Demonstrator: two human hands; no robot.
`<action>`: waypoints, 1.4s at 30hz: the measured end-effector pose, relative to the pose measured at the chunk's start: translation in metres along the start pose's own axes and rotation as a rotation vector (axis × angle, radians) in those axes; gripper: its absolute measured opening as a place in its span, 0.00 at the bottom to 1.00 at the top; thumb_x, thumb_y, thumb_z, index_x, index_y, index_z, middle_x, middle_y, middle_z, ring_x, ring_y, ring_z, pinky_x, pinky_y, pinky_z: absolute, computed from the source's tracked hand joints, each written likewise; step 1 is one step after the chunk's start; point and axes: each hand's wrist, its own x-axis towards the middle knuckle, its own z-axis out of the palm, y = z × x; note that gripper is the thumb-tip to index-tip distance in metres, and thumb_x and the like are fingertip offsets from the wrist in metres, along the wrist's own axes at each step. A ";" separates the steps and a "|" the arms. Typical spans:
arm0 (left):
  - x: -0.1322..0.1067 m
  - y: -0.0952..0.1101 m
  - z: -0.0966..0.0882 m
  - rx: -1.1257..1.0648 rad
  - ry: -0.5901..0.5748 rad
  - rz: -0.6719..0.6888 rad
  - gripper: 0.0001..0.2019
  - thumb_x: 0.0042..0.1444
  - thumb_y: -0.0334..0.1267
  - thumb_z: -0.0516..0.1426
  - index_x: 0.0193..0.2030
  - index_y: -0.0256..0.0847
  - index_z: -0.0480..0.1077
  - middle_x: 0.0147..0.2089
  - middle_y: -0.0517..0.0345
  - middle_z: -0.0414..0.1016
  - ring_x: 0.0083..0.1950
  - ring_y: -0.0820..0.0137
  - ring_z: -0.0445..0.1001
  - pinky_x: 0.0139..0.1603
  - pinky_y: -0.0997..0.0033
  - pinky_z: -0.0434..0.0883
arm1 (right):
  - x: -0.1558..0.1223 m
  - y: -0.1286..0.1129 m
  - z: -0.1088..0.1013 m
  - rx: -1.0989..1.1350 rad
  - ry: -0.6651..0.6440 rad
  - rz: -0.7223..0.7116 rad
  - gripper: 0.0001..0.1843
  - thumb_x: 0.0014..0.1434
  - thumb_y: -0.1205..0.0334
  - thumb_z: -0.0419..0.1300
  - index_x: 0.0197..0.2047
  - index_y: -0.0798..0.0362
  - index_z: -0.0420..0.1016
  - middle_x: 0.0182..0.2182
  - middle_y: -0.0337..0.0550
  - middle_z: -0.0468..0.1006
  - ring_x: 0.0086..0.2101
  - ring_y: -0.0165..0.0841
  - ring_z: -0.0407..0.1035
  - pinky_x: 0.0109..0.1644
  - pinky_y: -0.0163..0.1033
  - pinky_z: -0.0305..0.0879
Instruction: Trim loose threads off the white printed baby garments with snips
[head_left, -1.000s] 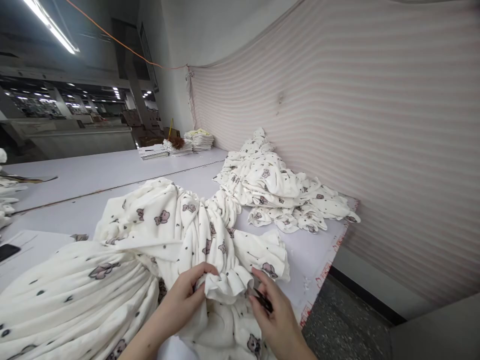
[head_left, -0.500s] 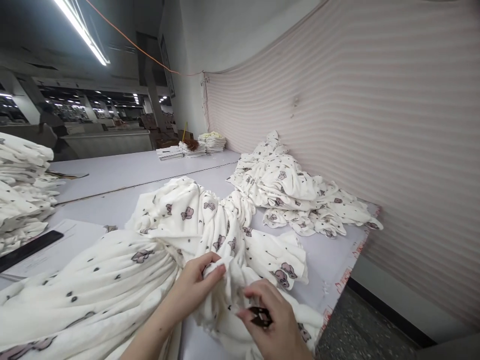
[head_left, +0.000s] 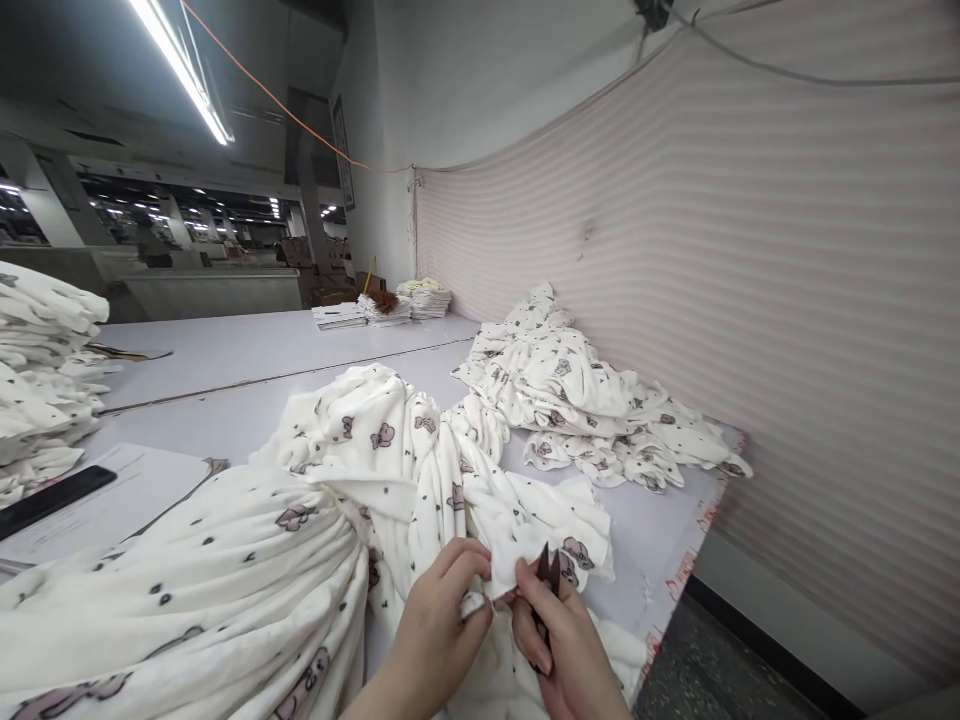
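My left hand [head_left: 442,620] is closed, pinching the edge of a soft white fabric piece [head_left: 512,530] printed with mauve animal figures and dark dots. Beside it, my right hand [head_left: 562,635] grips a pair of dark thread snips [head_left: 550,570], blades pointing up and away from me. The thumb and a finger of that hand also pinch the same fabric edge, close to the left fingers. More of this cloth lies gathered behind my hands, and a large bunched fold [head_left: 247,570] spreads over the table to the left.
A heap of the same printed fabric [head_left: 562,370] rests by the striped pink-and-white hanging cloth [head_left: 675,240]. On the left are a stack of white fabric [head_left: 45,340], paper sheets [head_left: 150,490] and a black phone [head_left: 60,500]. Folded stacks [head_left: 424,298] stand at the table's far end.
My hands have come together at the fabric edge, the left moving right. The snips now point upward, and my right fingers pinch the cloth. The view has tilted slightly up.
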 end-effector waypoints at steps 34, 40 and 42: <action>0.007 0.007 -0.012 -0.108 0.020 -0.171 0.12 0.61 0.39 0.52 0.43 0.42 0.76 0.31 0.56 0.69 0.32 0.67 0.71 0.32 0.72 0.67 | -0.013 -0.026 -0.001 -1.143 0.036 -0.729 0.12 0.64 0.59 0.52 0.45 0.46 0.76 0.37 0.44 0.80 0.36 0.38 0.75 0.36 0.37 0.71; 0.008 0.008 -0.015 -0.013 0.054 -0.160 0.09 0.56 0.33 0.53 0.35 0.41 0.76 0.29 0.57 0.71 0.30 0.67 0.72 0.31 0.73 0.67 | -0.012 -0.020 0.002 -0.911 0.063 -0.607 0.12 0.56 0.57 0.62 0.44 0.48 0.74 0.35 0.43 0.78 0.36 0.37 0.74 0.39 0.35 0.72; 0.008 0.008 -0.015 -0.024 0.053 -0.180 0.09 0.56 0.34 0.54 0.32 0.41 0.75 0.28 0.58 0.70 0.30 0.68 0.73 0.31 0.74 0.67 | -0.013 -0.021 0.003 -0.948 0.010 -0.611 0.11 0.58 0.57 0.59 0.44 0.48 0.75 0.36 0.43 0.77 0.36 0.37 0.74 0.39 0.35 0.71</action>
